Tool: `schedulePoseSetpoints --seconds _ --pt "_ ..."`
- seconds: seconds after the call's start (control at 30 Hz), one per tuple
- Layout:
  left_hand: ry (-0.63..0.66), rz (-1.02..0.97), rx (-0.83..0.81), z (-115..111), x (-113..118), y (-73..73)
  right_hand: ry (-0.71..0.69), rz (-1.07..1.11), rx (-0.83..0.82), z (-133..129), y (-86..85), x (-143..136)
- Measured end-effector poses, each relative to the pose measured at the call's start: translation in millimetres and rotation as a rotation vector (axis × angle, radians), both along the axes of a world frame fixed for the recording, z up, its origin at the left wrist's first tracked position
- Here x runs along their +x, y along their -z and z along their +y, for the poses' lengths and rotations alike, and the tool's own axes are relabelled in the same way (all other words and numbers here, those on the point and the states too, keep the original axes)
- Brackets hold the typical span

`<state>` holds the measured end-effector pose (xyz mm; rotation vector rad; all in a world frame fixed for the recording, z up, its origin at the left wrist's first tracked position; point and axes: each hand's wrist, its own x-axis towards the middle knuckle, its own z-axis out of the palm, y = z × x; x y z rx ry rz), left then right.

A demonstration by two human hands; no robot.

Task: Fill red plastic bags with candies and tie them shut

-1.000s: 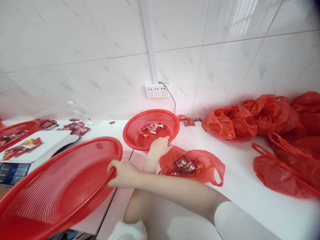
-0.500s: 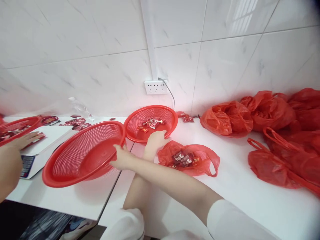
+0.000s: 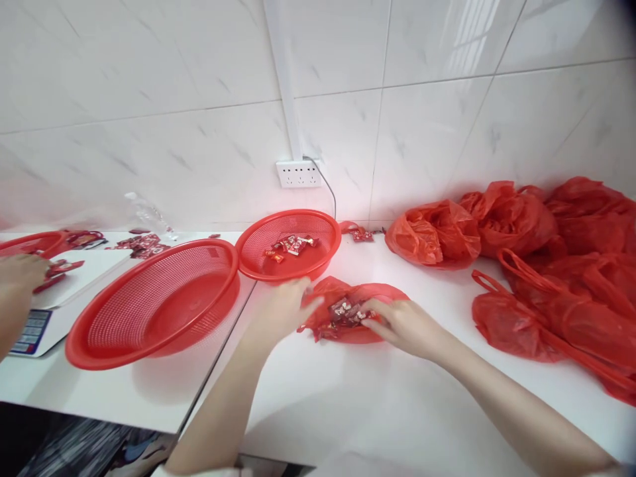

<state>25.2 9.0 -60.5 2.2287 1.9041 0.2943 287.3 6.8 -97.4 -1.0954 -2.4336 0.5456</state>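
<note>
A thin red plastic bag (image 3: 383, 296) lies on the white table in front of me, with several small dark red snack packets (image 3: 348, 311) in its mouth. My left hand (image 3: 281, 315) is at the bag's left side, its thumb stretched apart from the fingers. From the right, my right hand (image 3: 410, 326) reaches over the bag with curled fingers, the tips down by the packets. What lies between those fingertips is unclear. Behind my left hand stands a red mesh basket (image 3: 318, 268) with a few wrapped packets (image 3: 293, 245) at its bottom.
A larger red basket (image 3: 114, 324) leans tilted at the left, beside a white scale (image 3: 94, 271). Another person's hand (image 3: 22, 275) holds red packets over that scale. Filled red bags (image 3: 517, 218) crowd the right side. A wall socket (image 3: 299, 174) with a cable is at the back.
My right hand has left the large basket's rim and swung right to the bag. My left hand has come away from the small basket toward the bag. My arms are no longer crossed.
</note>
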Motion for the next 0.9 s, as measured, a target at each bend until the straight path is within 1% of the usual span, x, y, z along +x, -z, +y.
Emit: schedulePoseSetpoints --seconds 0.03,0.1,0.17,0.2,0.27,0.33,0.43,0.5,0.57,0.63,0.7,0.77,0.83,0.9 --pt "0.003 0.028 -0.054 -10 -2 12.1 0.071 -0.131 -0.013 -1 10.0 16" --pt "0.025 0.092 -0.095 -22 -6 40.1 0.122 -0.333 -0.093 -6 29.9 41" --pt "-0.004 0.112 -0.102 -26 -11 65.2 0.146 -0.409 -0.214 -11 46.3 58" --pt "-0.034 0.112 -0.085 -25 -14 74.4 0.163 -0.412 -0.265 -13 52.4 63" --pt "-0.075 0.093 -0.079 -22 -17 84.5 0.198 -0.396 -0.324 -16 59.8 72" --pt "-0.055 0.028 -0.090 -20 -17 85.3 0.215 -0.364 -0.342 -16 61.0 77" --pt "0.009 -0.145 -0.076 -19 -14 76.5 0.221 -0.210 -0.363 -10 52.1 83" --pt "0.009 -0.346 -0.069 -17 -12 65.7 0.242 -0.053 -0.351 -1 40.0 87" --pt "-0.023 -0.594 -0.051 -13 -10 50.3 0.255 0.137 -0.323 9 24.4 90" --pt "-0.071 -0.782 0.040 -4 -8 30.6 0.247 0.376 -0.317 21 7.7 91" --pt "-0.067 -0.886 0.134 6 -6 9.4 0.257 0.603 -0.305 34 -7.0 89" --pt "-0.076 -0.954 0.168 18 -4 -9.6 0.303 0.755 -0.250 45 -18.0 84" --pt "-0.103 -0.997 0.179 28 -1 -24.0 0.354 0.830 -0.164 55 -26.7 76" --pt "-0.117 -1.016 0.186 36 1 -33.2 0.408 0.825 -0.045 61 -35.8 66"
